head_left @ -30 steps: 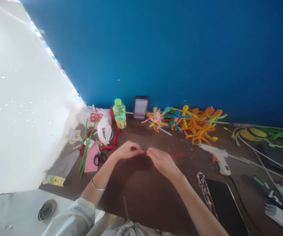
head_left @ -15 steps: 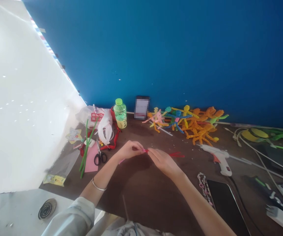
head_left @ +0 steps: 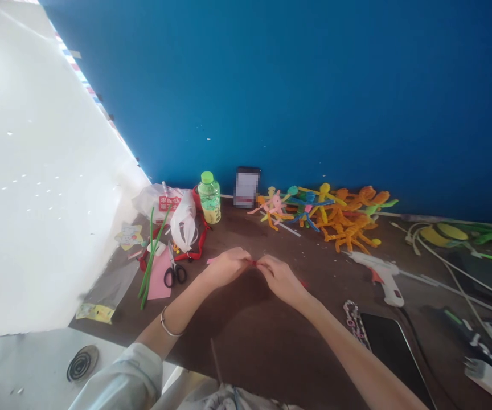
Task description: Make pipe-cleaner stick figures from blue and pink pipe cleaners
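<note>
Over the middle of the dark table, my left hand (head_left: 230, 266) pinches one end of a red pipe cleaner (head_left: 254, 263). Close beside it, my right hand (head_left: 282, 280) is closed on the same red piece, fingertips almost meeting the left ones. A bit of red shows past the right hand; the rest is hidden by the fingers. Just left of my left hand lies a small pink piece (head_left: 210, 261). Black-handled scissors (head_left: 175, 274) rest farther left on a pink sheet (head_left: 159, 283), with green pipe cleaners (head_left: 147, 279) beside them.
A green-capped bottle (head_left: 210, 199) and a white plastic bag (head_left: 184, 219) stand at the back left. Behind my hands, a phone (head_left: 246, 188) leans on the blue wall. Colourful pipe-cleaner figures (head_left: 348, 219) lie back right, near a glue gun (head_left: 378, 273) and another phone (head_left: 393, 356).
My right hand's flat fingers have curled into a pinch, and my left fingers have closed more. The red strands trailing past the right hand are now mostly hidden.
</note>
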